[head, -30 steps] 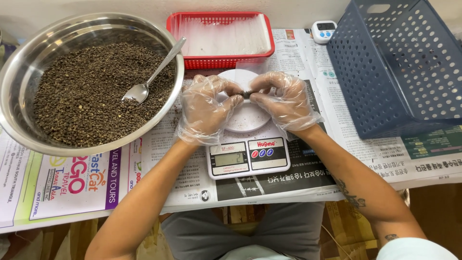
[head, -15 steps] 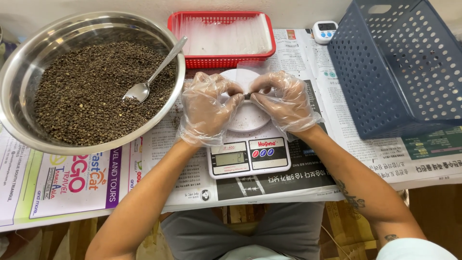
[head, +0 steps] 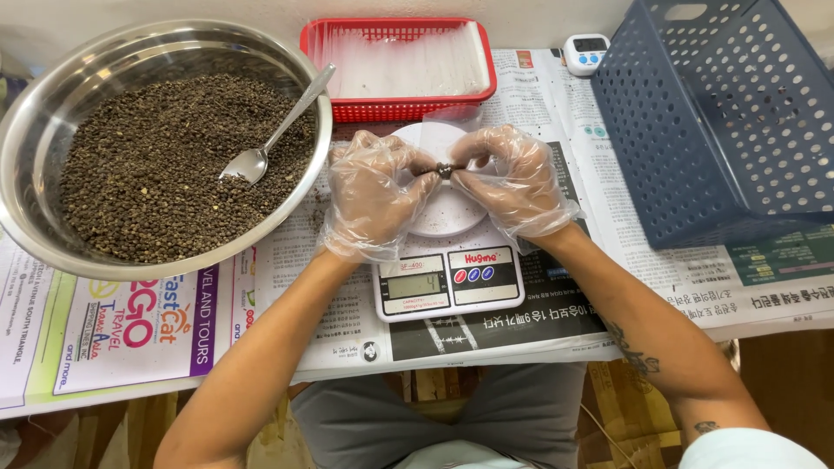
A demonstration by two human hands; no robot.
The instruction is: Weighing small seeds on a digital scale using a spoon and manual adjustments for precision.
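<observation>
**Small Packet Pinched Between Both Gloved Hands Above Scale**

Where the fingertips of both hands meet, a small dark packet [head: 444, 171] is pinched from either side, held just above the round white pan [head: 443, 217] of the digital scale [head: 449, 282]. Left hand [head: 372, 195] and right hand [head: 512, 181], each in a clear plastic glove, grasp it together. Beyond the grip sits a red tray [head: 400, 59]. Left of the grip, a steel bowl [head: 52, 113] holds dark grains and a spoon [head: 274, 130]. Right of it stands a blue basket [head: 721, 122].
</observation>
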